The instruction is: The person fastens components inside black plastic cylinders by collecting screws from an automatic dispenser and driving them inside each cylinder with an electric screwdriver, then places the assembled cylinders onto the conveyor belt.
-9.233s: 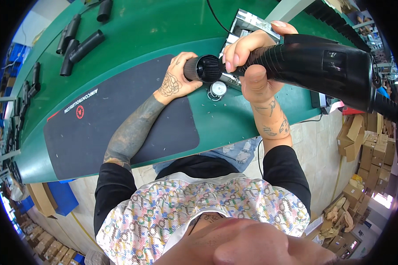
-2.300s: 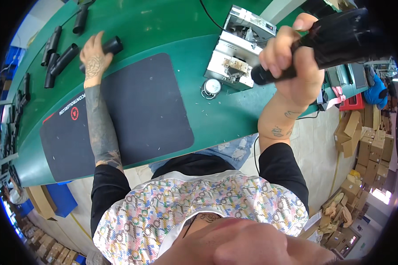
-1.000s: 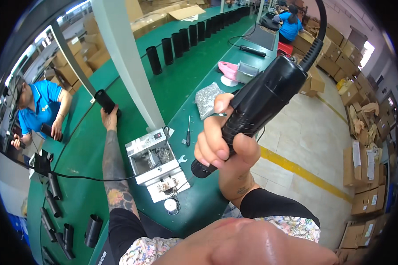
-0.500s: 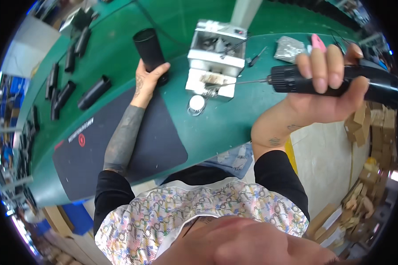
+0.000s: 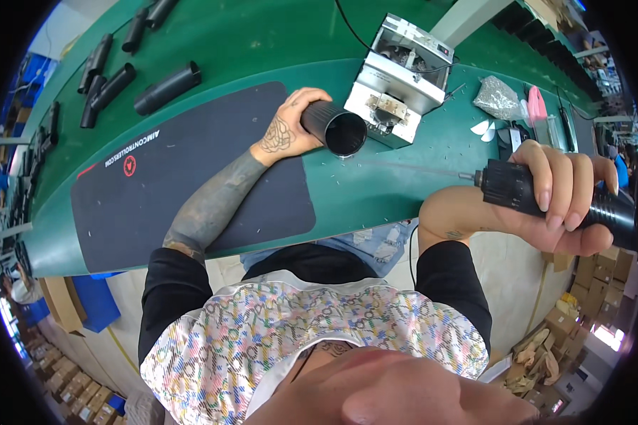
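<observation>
My left hand (image 5: 290, 126) is closed round a black hollow tube (image 5: 320, 119) above the right part of the dark mat. The tube lies tilted, its open end turned right and toward me. At the right, my right hand (image 5: 561, 190) grips a black electric screwdriver (image 5: 502, 185) with its fingers wrapped over the body. Its thin bit points left toward the tube's mouth; the far tip is blurred, so I cannot tell whether it touches. Behind the tube stands a white and metal screw feeder (image 5: 397, 78).
Several black tubes (image 5: 169, 88) lie at the left on the green table (image 5: 368, 191). The dark mat (image 5: 198, 177) covers the near left. Beyond my right hand are a clear bag of small metal parts (image 5: 498, 98) and a pink-handled tool (image 5: 536, 105). Cartons (image 5: 594, 283) stand right of the table.
The screwdriver bit has left the screw feeder and moved right and nearer. My left hand has turned the tube so its open end faces the bit. The view has shifted too.
</observation>
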Demonstrator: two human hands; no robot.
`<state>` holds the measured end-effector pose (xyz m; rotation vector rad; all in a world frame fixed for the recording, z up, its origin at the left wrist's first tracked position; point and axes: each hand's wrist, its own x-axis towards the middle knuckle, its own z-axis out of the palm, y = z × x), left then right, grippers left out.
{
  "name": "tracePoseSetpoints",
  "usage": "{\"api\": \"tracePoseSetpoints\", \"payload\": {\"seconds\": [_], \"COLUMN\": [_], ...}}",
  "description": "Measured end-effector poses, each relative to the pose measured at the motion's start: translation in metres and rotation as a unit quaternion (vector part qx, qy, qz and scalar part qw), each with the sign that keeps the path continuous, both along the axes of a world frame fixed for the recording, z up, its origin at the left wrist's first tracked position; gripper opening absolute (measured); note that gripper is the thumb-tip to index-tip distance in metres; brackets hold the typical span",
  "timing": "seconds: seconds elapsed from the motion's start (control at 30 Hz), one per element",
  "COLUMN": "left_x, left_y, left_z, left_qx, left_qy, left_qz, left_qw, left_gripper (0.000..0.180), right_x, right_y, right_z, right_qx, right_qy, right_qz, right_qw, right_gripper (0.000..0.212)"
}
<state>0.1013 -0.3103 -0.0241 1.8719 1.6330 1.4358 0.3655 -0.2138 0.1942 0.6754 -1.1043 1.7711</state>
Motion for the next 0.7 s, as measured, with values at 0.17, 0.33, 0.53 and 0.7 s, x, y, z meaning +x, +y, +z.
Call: {"api": "tracePoseSetpoints", "payload": {"seconds": [0.17,0.33,0.53,0.7], "left_x": [0.001,0.006,0.008,0.006], "left_y": [0.004,0.015,0.016,0.022], "left_z": [0.003,0.003,0.004,-0.005], "left_qx": [-0.037,-0.044,-0.037,-0.080], "left_qy": [-0.036,-0.058,-0.063,-0.088], "left_qz": [-0.002,-0.029,-0.018,-0.016], "left_qw": [0.999,0.997,0.997,0.993], "left_gripper": [0.060,0.057,0.064,0.064], "right_x": [-0.022,-0.041,-0.061,-0.079], "right_y": [0.000,0.000,0.000,0.011], "right_z": [-0.017,-0.029,-0.048,-0.056], "right_qx": [0.069,0.118,0.127,0.110], "right_qy": [-0.012,-0.070,-0.151,-0.104], "right_qz": [-0.073,-0.150,-0.220,-0.164], "right_qw": [0.995,0.979,0.955,0.975], "right_gripper": [0.047,0.045,0.044,0.045]}}
